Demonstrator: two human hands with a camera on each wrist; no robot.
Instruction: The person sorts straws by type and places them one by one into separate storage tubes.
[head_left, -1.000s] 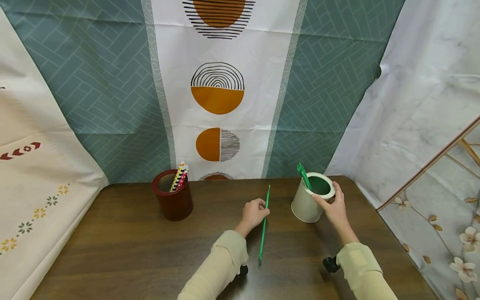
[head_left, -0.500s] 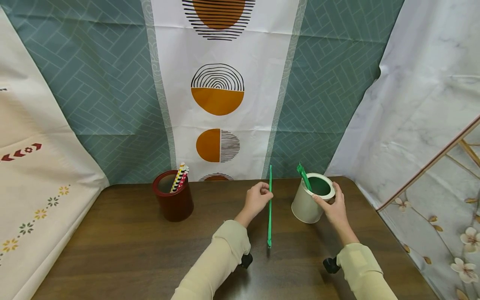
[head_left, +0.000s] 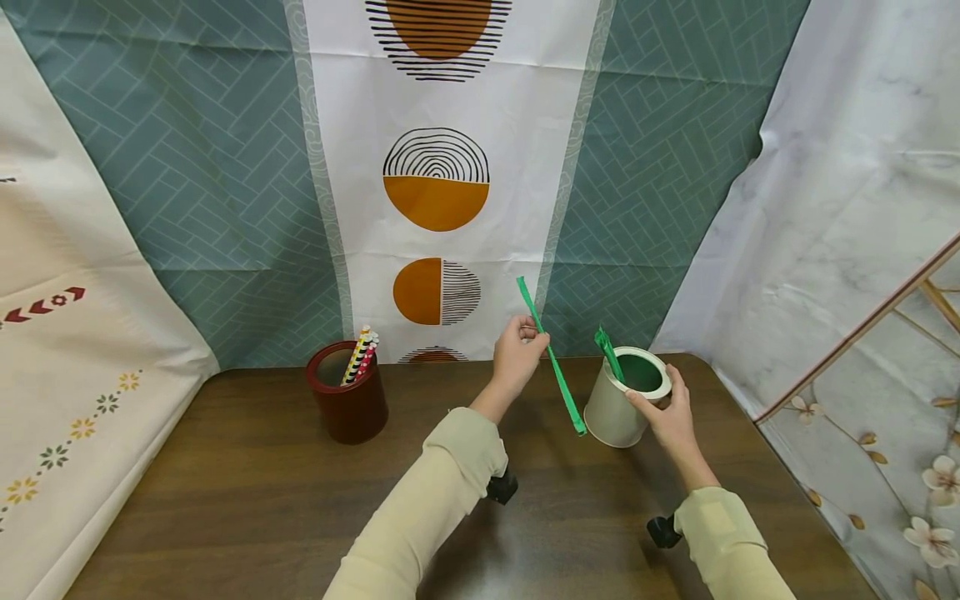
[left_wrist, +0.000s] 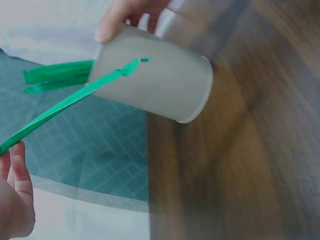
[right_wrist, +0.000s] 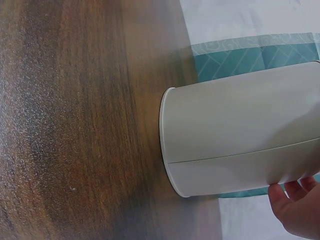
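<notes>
My left hand pinches a long green wrapped straw near its middle, above the table. The straw slants, upper end leaning left, lower end close to the cream canister. In the left wrist view that lower end overlaps the canister; whether they touch I cannot tell. My right hand grips the canister at its rim, thumb in front and fingers around the right side. The canister stands upright, with green wrapped straws leaning at its left rim. In the right wrist view, fingertips lie along the canister's side.
A dark red canister holding several patterned straws stands at the back left of the wooden table. Patterned cloth hangs behind the table, with more fabric at both sides.
The left hand has raised the green straw from near the tabletop and moved it away from me. The straw's lower end has swung right, toward the cream canister. The right hand stays put.
</notes>
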